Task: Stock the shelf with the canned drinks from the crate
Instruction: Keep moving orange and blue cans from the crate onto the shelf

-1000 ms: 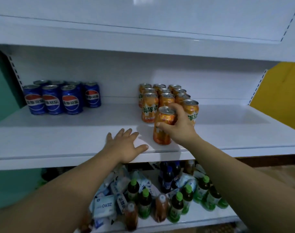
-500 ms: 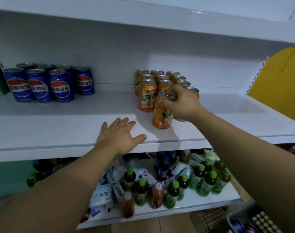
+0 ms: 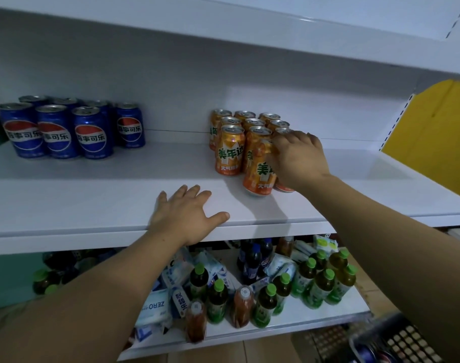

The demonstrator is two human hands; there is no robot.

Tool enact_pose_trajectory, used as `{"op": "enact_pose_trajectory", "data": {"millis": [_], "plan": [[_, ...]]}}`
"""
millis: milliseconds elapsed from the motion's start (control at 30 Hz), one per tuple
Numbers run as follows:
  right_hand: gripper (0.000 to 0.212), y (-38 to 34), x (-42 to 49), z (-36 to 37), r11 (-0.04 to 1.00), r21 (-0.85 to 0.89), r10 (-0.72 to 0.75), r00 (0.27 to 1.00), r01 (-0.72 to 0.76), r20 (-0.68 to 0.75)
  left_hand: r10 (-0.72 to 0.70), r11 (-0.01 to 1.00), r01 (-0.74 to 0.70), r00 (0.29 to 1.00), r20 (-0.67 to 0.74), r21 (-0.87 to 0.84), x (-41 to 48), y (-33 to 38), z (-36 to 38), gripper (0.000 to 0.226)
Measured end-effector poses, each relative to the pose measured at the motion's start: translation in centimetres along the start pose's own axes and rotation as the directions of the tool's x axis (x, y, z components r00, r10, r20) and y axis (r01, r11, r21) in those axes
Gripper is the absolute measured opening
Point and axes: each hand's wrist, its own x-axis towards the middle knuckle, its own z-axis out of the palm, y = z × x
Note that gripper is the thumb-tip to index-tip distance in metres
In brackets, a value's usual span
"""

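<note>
1. We are holding the orange can [image 3: 259, 176] by its top with the right hand [image 3: 299, 158]. The grip is curled round the rim, clasping that can alone.
2. The can is sitting on the shelf [image 3: 92, 195] at the 6 o'clock edge of the orange cluster [image 3: 230, 150], close against the row behind. We cannot tell whether its base is lying fully flat.
3. We are aiming to settle the base flat, with the label facing 6 o'clock like its neighbours, before loosening the fingers.
4. We are minding the neighbour can [image 3: 284, 188] at its 3 o'clock, mostly hidden under the hand, since a sideways nudge could topple it.
5. The left hand [image 3: 187, 216] is lying flat and wide on the shelf front at the can's 8 o'clock, holding nothing and bracing us.
6. The crate [image 3: 396, 344] is showing, blurred, at 5 o'clock of the view, for the next reach.
</note>
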Motion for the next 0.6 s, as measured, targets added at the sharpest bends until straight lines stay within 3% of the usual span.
{"op": "enact_pose_trajectory", "data": {"millis": [100, 200, 300, 600], "plan": [[0.061, 0.0, -0.6, 0.3, 0.999, 0.046, -0.022, 0.999, 0.020, 0.039, 0.004, 1.000, -0.004, 1.000, -0.003, 0.001, 0.1, 0.0, 0.0, 0.082], [0.056, -0.4, -0.9, 1.1, 0.997, 0.025, -0.078, 0.997, 0.079, -0.013, 0.001, 1.000, -0.001, 1.000, -0.009, -0.001, 0.1, -0.1, 0.1, 0.082], [0.054, -0.3, -0.8, 2.0, 0.999, 0.009, -0.046, 0.998, 0.046, -0.052, 0.002, 1.000, -0.002, 1.000, -0.007, -0.001, 0.1, 0.0, 0.2, 0.082], [0.075, 0.3, -1.2, 5.4, 0.999, 0.010, -0.052, 0.992, 0.054, -0.112, 0.007, 1.000, -0.007, 1.000, -0.002, 0.003, 0.1, 0.1, 0.2, 0.082]]}}
